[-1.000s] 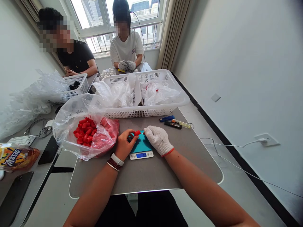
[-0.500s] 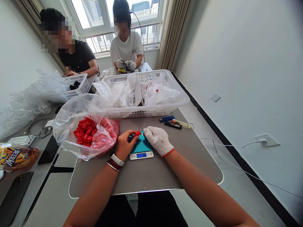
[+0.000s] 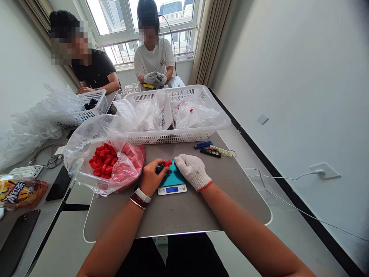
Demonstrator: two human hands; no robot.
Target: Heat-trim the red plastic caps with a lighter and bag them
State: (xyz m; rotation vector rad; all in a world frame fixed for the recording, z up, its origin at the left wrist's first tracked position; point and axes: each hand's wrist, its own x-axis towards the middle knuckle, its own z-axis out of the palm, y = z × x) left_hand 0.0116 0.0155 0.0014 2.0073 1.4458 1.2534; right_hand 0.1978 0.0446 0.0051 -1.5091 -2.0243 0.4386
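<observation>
Between the thumb and finger of my bare left hand (image 3: 152,175) is a short red plastic cap (image 3: 168,163), held over the blue-green plate of a small digital scale (image 3: 172,189). A dark object (image 3: 158,169), its kind unclear, shows under those fingers. My right hand (image 3: 190,169), in a white knitted glove, is closed at the plate's right side. Its fingertips are pinched together near the cap, and what they hold, if anything, is too small to make out. Left of the scale, a clear plastic bag (image 3: 77,173) stands open with many red caps (image 3: 104,159) inside.
A white basket (image 3: 173,136) with plastic bags stands behind the scale. Pens and markers (image 3: 210,152) lie to the right. On the left are a phone (image 3: 59,184), a drink bottle (image 3: 23,191) and a power strip (image 3: 26,171). Two people sit across, one wearing gloves (image 3: 155,78).
Both my hands stay nearly still; the red cap shifts and turns slightly in my left fingers. Across the table, the gloved person's hands move a little around a grey item.
</observation>
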